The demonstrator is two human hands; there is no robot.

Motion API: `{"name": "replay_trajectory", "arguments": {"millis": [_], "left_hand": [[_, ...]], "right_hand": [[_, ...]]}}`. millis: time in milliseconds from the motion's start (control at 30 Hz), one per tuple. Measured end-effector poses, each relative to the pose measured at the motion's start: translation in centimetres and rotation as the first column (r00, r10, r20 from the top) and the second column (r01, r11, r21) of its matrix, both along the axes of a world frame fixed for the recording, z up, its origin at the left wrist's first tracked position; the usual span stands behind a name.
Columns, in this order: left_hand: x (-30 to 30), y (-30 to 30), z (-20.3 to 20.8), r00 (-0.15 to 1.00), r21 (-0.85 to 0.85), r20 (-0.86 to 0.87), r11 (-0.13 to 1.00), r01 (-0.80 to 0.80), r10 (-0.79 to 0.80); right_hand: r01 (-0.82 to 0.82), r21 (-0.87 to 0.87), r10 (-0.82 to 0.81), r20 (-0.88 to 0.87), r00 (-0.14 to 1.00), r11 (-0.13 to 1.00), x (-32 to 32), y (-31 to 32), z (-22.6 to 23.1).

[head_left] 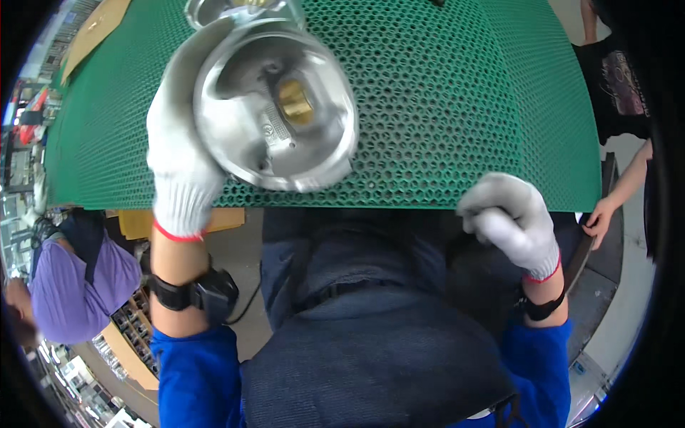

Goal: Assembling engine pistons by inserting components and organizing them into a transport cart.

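Note:
A large silver engine piston (228, 132) is tilted so that its hollow underside shows, with a brass-coloured bushing (295, 102) inside. My left hand (178, 118), in a white knit glove, grips the piston by its left side, over the far-left part of the green mat. Partly hidden behind it, at the top edge, is a second silver metal part (203, 13) of similar look. My right hand (510, 214), gloved too, is at the mat's near edge with its fingers curled in. Motion blurs it, and whatever its fingers may hold is hidden.
A green perforated mat (442, 107) covers the table, with cardboard (96, 32) at its far left. On the right a person in black (614, 85) has a hand (599, 222) near the table corner. Someone in purple (78, 285) is on the left, near a box of parts (135, 332).

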State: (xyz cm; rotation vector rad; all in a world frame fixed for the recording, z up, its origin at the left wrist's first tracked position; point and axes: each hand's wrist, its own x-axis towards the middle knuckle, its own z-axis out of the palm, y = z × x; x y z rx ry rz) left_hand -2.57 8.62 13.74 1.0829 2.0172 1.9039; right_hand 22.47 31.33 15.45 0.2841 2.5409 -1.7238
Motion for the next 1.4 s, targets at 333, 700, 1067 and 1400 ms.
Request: {"name": "replay_trajectory", "arguments": {"millis": [333,700,1067,1400], "left_hand": [[3.4,-4.7,-3.0,0.975,-0.228,-0.223,0.972,-0.054,0.002],[-4.0,1.8,0.2,0.719,-0.535,-0.528,0.835,0.13,-0.451],[8.5,5.7,4.3,0.442,-0.504,-0.814,0.837,-0.213,-0.377],[4.8,10.9,4.7,0.448,-0.643,-0.703,0.762,-0.07,-0.552]], "right_hand": [[-0.233,-0.245,0.224,-0.065,0.972,0.941,-3.2,-3.6,-1.9],[0.235,-0.407,-0.179,0.173,0.969,0.883,0.4,-3.5,-1.1],[0.249,0.015,-0.235,-0.271,0.933,0.968,-2.9,-3.0,-1.3],[0.25,0.657,0.103,-0.45,0.887,0.711,-2.5,-2.1,-0.5]]}}
